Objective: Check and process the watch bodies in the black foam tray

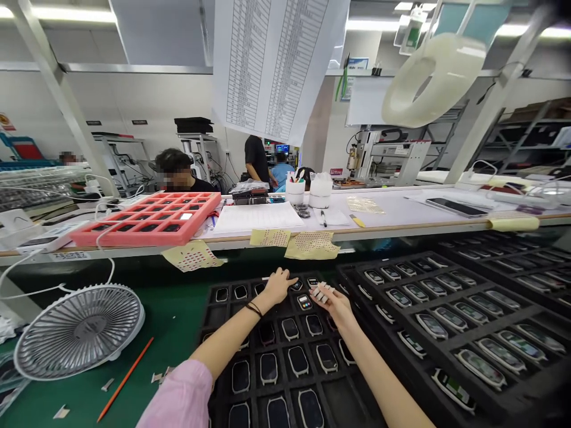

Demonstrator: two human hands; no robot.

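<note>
The lit smartwatch module (304,302) sits in a compartment of the black foam tray (206,324), its long axis running away from the wearer. The right hand (333,303) lies nearest, just right of the module, its taped fingertips (322,291) bunched together; any pinch cannot be confirmed. The left hand (277,286) rests open, left of the module, fingers spread, clamping nothing visible.

The left hand (279,286) and right hand (332,304) hover over watch-shaped devices (298,361) in a black tray (256,351).
</note>
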